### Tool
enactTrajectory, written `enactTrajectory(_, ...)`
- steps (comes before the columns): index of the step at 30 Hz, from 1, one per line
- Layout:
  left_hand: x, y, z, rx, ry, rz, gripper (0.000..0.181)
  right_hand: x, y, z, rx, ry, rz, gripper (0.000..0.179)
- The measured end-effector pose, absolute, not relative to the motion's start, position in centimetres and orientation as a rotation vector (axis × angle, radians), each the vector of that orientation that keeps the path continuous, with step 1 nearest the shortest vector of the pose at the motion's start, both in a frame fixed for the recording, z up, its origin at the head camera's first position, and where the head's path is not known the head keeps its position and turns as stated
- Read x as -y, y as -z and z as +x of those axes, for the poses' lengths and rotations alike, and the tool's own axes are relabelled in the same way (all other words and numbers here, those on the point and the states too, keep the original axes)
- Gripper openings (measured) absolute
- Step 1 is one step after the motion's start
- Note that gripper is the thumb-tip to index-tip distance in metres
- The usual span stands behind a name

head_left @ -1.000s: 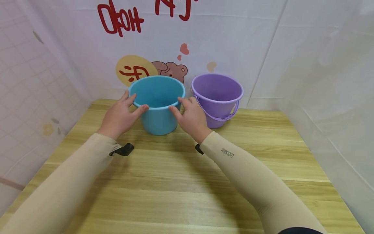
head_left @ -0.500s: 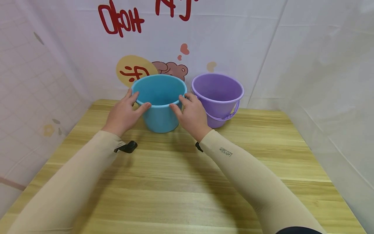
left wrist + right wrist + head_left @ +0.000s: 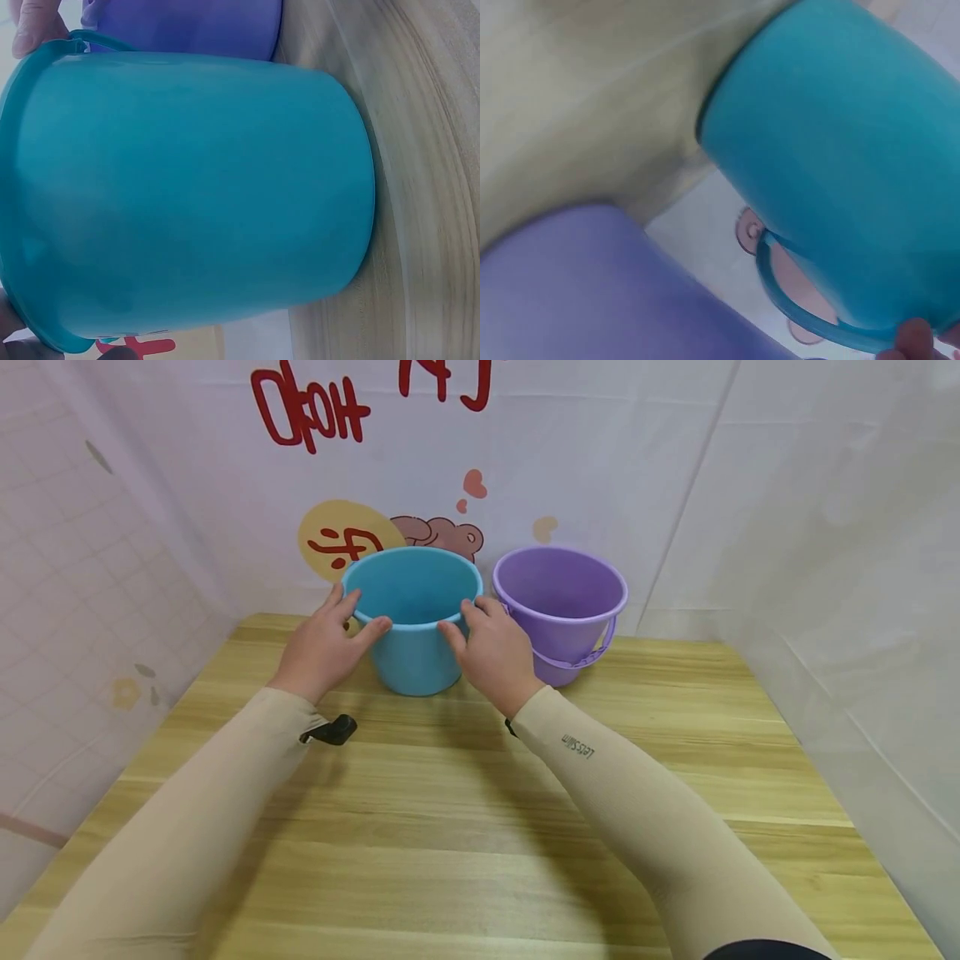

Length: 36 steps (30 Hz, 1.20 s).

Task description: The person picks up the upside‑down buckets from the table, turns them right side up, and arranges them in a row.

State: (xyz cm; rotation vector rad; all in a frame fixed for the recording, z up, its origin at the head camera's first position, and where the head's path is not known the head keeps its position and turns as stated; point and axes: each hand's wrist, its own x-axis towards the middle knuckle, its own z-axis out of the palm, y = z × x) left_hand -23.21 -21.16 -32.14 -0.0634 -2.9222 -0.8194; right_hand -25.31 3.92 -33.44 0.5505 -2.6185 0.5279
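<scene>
A light-blue bucket (image 3: 416,662) stands upright at the back of the wooden table, its open mouth upward. My left hand (image 3: 321,647) grips the left of its rim, thumb on the outside front. On the right front of the same rim, my right hand (image 3: 498,653) holds on with thumb and fingers. The blue wall (image 3: 187,187) fills most of the left wrist view. A blue handle (image 3: 791,309) hangs at the bucket's far side in the right wrist view. Just right of it sits a purple bucket (image 3: 562,637), its handle (image 3: 592,657) hanging down in front.
Behind both buckets rises a white backdrop (image 3: 585,452) with red lettering and a cartoon bear (image 3: 450,537). White sheeting (image 3: 840,568) also stands along the right side, and a patterned one (image 3: 82,593) on the left. The wooden table (image 3: 450,827) stretches toward me.
The blue bucket has shifted slightly right and back, closer to the purple bucket, with my hands still on its rim. The left hand has moved right along with it; the purple bucket stays put.
</scene>
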Motion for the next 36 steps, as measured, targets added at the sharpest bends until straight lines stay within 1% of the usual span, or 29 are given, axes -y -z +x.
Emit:
enactTrajectory(7,21.1,32.2,-23.6,2.92,0.824,-0.064,0.101,-3.5,32.6,-25.5,2.719,-0.374,0.549,0.064)
enactTrajectory(17,20.9,32.4,-24.5,2.889,0.851,-0.082,0.098,-3.2,32.2,-25.8,2.742,-0.285,0.513,0.065)
enactTrajectory(27,20.4,32.4,-25.1,2.904,0.877,-0.055,0.1,-3.2,31.7,-26.1,2.726,-0.114,0.525,0.061)
enactTrajectory(31,20.2,32.5,-25.2,2.906,0.879,-0.063,0.101,-3.3,31.7,-26.2,2.733,-0.121,0.527,0.06)
enactTrajectory(36,20.1,32.6,-25.3,2.889,0.889,-0.062,0.098,-3.5,31.6,-26.3,2.745,-0.147,0.517,0.062)
